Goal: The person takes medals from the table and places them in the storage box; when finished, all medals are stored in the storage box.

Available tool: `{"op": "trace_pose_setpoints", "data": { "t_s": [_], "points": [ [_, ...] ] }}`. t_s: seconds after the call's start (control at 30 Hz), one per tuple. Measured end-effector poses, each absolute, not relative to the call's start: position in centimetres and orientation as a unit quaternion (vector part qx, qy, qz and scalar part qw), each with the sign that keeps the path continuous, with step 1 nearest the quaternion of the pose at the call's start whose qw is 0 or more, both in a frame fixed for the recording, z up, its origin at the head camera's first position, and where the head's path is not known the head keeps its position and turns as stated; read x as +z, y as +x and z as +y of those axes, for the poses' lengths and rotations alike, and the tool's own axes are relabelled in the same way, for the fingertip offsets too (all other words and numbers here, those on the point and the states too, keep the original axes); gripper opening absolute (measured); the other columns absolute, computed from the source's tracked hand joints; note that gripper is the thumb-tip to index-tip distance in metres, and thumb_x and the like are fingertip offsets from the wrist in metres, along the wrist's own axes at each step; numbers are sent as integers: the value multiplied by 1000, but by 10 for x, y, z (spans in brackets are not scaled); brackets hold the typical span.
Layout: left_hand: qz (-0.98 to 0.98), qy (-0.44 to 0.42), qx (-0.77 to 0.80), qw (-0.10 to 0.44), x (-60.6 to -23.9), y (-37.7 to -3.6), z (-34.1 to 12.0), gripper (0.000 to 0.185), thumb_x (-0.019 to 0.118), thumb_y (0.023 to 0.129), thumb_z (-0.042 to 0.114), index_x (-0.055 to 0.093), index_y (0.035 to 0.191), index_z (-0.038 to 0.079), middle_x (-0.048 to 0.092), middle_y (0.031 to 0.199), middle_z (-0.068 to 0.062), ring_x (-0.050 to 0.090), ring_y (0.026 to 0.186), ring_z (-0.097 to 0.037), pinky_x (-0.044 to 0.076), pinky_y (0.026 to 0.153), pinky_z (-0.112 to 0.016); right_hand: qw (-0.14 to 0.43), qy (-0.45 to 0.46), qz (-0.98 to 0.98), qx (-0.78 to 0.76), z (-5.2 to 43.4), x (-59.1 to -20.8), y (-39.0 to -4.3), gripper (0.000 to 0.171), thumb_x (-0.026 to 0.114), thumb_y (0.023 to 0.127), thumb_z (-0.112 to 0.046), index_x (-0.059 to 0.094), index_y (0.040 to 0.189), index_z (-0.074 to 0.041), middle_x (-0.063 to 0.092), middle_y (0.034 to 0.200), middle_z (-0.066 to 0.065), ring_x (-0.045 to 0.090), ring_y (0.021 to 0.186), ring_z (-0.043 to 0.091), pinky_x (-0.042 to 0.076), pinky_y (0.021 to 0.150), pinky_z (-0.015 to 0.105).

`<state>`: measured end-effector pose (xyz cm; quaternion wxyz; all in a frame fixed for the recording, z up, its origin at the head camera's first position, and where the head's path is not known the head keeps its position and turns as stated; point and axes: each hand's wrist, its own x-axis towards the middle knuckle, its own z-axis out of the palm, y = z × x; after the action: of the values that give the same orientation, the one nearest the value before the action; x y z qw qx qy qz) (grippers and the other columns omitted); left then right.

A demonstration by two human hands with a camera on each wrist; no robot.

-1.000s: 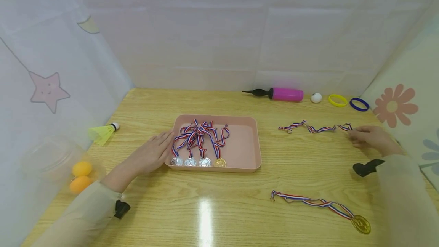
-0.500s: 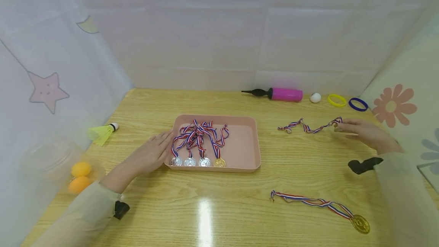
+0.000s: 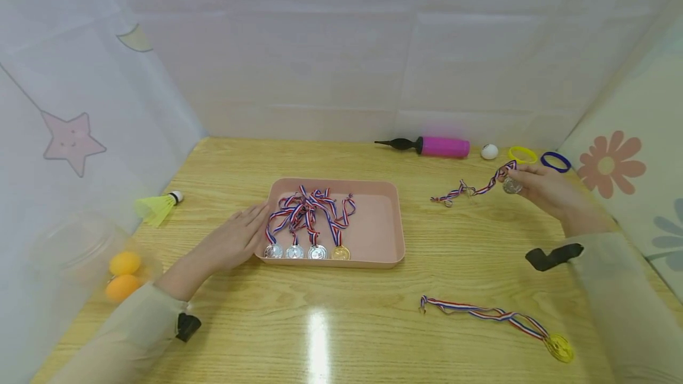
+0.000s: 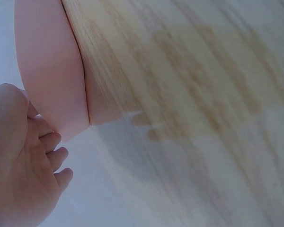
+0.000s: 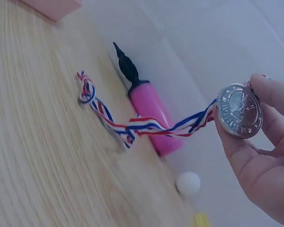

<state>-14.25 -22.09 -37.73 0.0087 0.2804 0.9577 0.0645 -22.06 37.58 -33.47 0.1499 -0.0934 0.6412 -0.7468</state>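
My right hand [image 3: 546, 194] pinches a silver medal [image 5: 240, 111] between thumb and fingers, its face turned to the wrist camera. From the medal a red, white and blue ribbon [image 5: 146, 124] trails down, its far end on the wooden table. My left hand [image 3: 237, 240] rests against the left wall of a pink tray [image 3: 379, 224], fingers fairly straight in the head view. Inside that tray lie several silver medals [image 3: 317, 252] and one gold medal [image 3: 340, 253], lined along the near side with ribbons bunched behind. Another gold medal [image 3: 559, 348] with its ribbon lies at the front right.
Along the back are a pink hand pump [image 3: 443, 146], a white ball [image 3: 488, 152], a yellow ring [image 3: 522, 154] and a dark blue ring [image 3: 555, 162]. At left sit a yellow shuttlecock [image 3: 156, 209] and a clear container [image 3: 74, 248] with orange balls [image 3: 123, 287].
My right hand has moved left and lifted the silver medal, its ribbon bunching toward the left. My left hand has stayed at the tray.
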Motion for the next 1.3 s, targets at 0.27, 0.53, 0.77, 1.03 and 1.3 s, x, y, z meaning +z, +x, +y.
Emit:
{"op": "trace_pose_setpoints", "data": {
  "t_s": [0.27, 0.53, 0.77, 1.03, 1.3],
  "points": [
    [958, 279, 62, 8, -377, -143, -221, 48, 31, 100, 16, 26, 141, -7, 24, 146, -22, 22, 132, -38, 19, 107, -51, 153, -132, 544, -814, 342, -320, -220, 26, 37, 96, 6, 59, 83, 1, 64, 98, 13, 64, 94, 21, 52, 78, 26],
    [958, 280, 62, 9, -377, -142, -221, 47, 31, 100, 15, 26, 141, -7, 25, 146, -22, 23, 132, -39, 20, 107, -51, 135, -130, 555, -811, 314, -303, -216, 25, 40, 95, 6, 58, 78, 3, 61, 101, 14, 64, 93, 21, 50, 81, 25],
    [958, 279, 62, 11, -376, -142, -221, 47, 32, 100, 15, 26, 141, -7, 24, 146, -22, 22, 132, -39, 20, 106, -51, 104, -158, 511, -839, 297, -273, -210, 24, 45, 93, 9, 59, 74, 8, 60, 94, 19, 64, 93, 25, 49, 84, 28],
    [958, 280, 58, 8, -377, -143, -221, 48, 33, 99, 15, 26, 141, -7, 24, 146, -22, 23, 132, -39, 21, 106, -51, 93, -213, 484, -844, 276, -240, -210, 28, 42, 93, 10, 60, 72, 8, 56, 101, 23, 63, 94, 29, 53, 75, 31],
    [958, 280, 68, 2, -378, -144, -221, 48, 33, 99, 15, 27, 141, -7, 25, 145, -22, 24, 131, -40, 20, 106, -52, 118, -238, 498, -825, 237, -226, -208, 22, 48, 92, 7, 61, 74, 6, 63, 88, 19, 63, 93, 28, 52, 65, 25]
  ]
}}
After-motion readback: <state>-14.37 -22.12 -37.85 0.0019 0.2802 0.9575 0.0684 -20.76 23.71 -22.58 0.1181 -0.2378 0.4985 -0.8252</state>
